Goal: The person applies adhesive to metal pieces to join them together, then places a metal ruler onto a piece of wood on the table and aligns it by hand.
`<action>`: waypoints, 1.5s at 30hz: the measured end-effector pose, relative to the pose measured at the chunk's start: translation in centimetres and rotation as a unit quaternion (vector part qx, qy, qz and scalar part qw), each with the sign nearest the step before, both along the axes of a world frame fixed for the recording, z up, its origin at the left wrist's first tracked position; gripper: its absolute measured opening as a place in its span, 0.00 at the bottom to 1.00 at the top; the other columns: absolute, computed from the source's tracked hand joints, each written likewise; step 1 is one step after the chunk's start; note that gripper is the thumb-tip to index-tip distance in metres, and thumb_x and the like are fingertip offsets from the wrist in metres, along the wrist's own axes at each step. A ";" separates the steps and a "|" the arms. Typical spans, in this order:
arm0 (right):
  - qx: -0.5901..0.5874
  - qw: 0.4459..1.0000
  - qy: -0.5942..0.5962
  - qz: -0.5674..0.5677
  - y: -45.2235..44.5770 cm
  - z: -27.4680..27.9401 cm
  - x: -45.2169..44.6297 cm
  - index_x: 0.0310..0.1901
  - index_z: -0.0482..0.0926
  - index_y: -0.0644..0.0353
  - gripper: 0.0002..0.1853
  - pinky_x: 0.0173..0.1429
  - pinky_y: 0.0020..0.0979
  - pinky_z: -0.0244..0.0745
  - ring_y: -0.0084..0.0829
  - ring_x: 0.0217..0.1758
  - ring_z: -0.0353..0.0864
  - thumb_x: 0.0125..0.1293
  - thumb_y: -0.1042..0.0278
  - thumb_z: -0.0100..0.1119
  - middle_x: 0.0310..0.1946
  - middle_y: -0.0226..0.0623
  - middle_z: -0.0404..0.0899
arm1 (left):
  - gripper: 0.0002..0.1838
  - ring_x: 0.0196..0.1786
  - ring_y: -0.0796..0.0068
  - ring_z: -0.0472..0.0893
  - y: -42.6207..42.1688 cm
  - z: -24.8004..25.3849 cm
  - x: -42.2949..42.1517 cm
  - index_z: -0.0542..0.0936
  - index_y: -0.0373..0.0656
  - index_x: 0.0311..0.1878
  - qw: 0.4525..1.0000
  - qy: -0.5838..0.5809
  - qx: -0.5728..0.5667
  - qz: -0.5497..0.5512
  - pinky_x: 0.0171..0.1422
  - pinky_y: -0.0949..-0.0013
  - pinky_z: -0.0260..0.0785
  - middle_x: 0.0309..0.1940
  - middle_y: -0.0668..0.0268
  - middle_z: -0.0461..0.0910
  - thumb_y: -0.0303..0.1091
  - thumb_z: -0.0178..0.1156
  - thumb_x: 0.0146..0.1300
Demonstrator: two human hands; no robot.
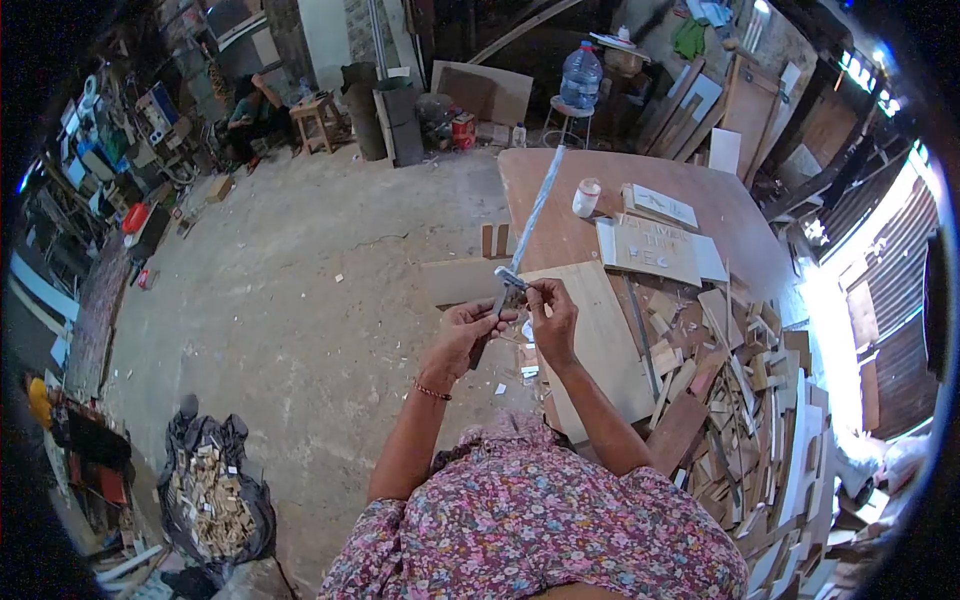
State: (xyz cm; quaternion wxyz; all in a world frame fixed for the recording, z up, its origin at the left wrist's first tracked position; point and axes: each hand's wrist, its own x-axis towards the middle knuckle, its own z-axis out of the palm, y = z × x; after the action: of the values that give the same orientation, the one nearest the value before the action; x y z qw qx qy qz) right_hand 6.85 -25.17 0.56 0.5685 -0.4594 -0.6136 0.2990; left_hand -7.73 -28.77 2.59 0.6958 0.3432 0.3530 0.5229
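A toy sword point(537, 210) with a long pale-grey blade, streaked as if wrapped, points away from me over the table's left edge. My left hand point(470, 335) is closed around its dark handle below the crossguard. At the grey crossguard point(511, 278), the fingertips of my right hand point(553, 315) are pinched together against its right end. Whether a small strip is also between those fingers is too small to tell.
A brown table point(540, 180) carries a white jar point(587, 198) and boards with raised letters point(655, 248). Wood offcuts point(715, 420) are heaped to the right. A black sack of scraps point(215, 500) lies on the floor at left. Another person point(255, 115) sits at the back left beside a wooden stool point(318, 120).
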 end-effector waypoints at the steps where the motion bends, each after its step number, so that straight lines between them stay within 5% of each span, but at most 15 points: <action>1: 0.002 1.000 0.022 0.014 0.0 -0.2 0.1 0.31 0.71 0.64 0.05 0.35 0.25 0.69 0.25 0.29 0.75 0.55 0.73 0.53 0.23 0.35 0.76 | 0.18 0.24 0.84 0.73 -0.1 -0.1 -0.1 0.66 0.31 0.50 0.999 0.011 -0.036 -0.004 0.27 0.85 0.66 0.35 0.61 0.77 0.26 0.52 0.56; 9: 0.022 0.998 0.057 0.034 -0.2 0.4 0.0 0.34 0.77 0.63 0.07 0.41 0.25 0.68 0.24 0.33 0.75 0.52 0.74 0.56 0.28 0.36 0.78 | 0.17 0.20 0.87 0.70 -0.7 0.5 -0.1 0.68 0.32 0.49 0.999 0.005 -0.033 0.016 0.19 0.86 0.60 0.28 0.66 0.76 0.30 0.52 0.57; 20: 0.227 0.967 -0.101 -0.049 0.6 -0.1 0.0 0.32 0.79 0.58 0.10 0.44 0.30 0.66 0.32 0.35 0.75 0.45 0.80 0.58 0.30 0.36 0.78 | 0.15 0.19 0.89 0.66 -1.0 1.2 0.0 0.69 0.31 0.46 0.999 0.040 -0.019 0.007 0.17 0.88 0.54 0.25 0.68 0.75 0.29 0.51 0.56; 36: 0.282 0.930 -0.225 -0.068 0.5 -0.7 2.9 0.34 0.77 0.56 0.13 0.51 0.36 0.60 0.33 0.36 0.75 0.44 0.81 0.54 0.31 0.34 0.77 | 0.15 0.18 0.89 0.66 -0.5 1.5 -1.9 0.71 0.33 0.45 0.997 0.053 0.027 0.049 0.18 0.87 0.55 0.24 0.68 0.76 0.29 0.52 0.55; 40: 0.223 0.953 -0.171 -0.113 -0.1 -0.8 2.9 0.31 0.77 0.58 0.05 0.48 0.33 0.63 0.30 0.31 0.76 0.53 0.76 0.54 0.26 0.33 0.78 | 0.15 0.18 0.89 0.66 -0.5 1.4 -1.8 0.71 0.33 0.45 0.993 0.069 0.043 0.080 0.19 0.86 0.55 0.25 0.68 0.76 0.30 0.53 0.55; 42: 0.063 0.996 0.013 -0.056 0.1 0.1 1.9 0.31 0.77 0.60 0.04 0.41 0.27 0.67 0.26 0.30 0.76 0.54 0.73 0.54 0.26 0.35 0.77 | 0.15 0.18 0.89 0.66 -0.6 1.2 -1.2 0.72 0.33 0.45 0.994 0.068 0.033 0.077 0.19 0.85 0.56 0.24 0.68 0.76 0.30 0.53 0.55; 45: -0.037 0.988 0.146 0.023 0.3 1.5 0.8 0.30 0.76 0.64 0.06 0.33 0.20 0.67 0.21 0.25 0.73 0.55 0.71 0.54 0.23 0.33 0.75 | 0.15 0.17 0.88 0.66 -0.7 1.4 -0.4 0.72 0.33 0.44 0.994 0.071 0.023 0.074 0.19 0.84 0.56 0.23 0.68 0.76 0.31 0.53 0.55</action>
State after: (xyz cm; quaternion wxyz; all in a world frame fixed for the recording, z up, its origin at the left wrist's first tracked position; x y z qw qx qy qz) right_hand 7.65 -24.83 2.09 0.6277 -0.4175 -0.5225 0.3984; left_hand -8.12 -29.43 3.98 0.6204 0.3685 0.4136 0.5552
